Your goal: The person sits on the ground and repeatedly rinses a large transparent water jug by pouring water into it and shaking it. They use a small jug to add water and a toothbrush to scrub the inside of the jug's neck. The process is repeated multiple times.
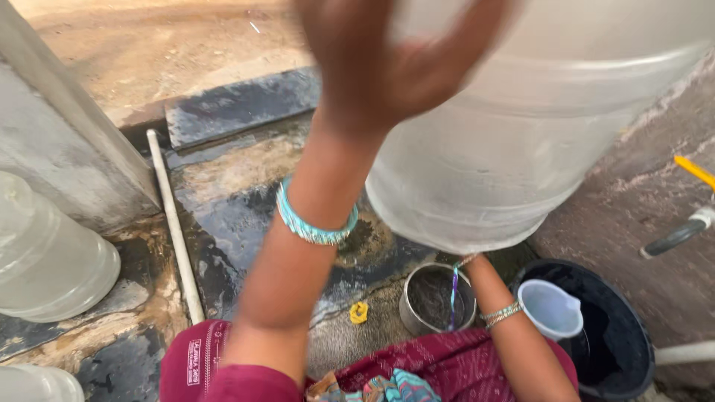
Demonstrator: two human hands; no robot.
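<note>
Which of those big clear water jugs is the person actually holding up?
The big jug at upper right, tilted off the ground between both hands. The other jug lies on the wet floor at left, untouched.

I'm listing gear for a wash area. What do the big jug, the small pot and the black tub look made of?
The big jug: translucent plastic by the look, cloudy and faintly ribbed, light showing through.
The small pot: likely steel or aluminium, with a dull grey metallic sheen and a thin rolled rim.
The black tub: probably plastic or rubber, matte black with a thick rim; I can't tell which.
</note>
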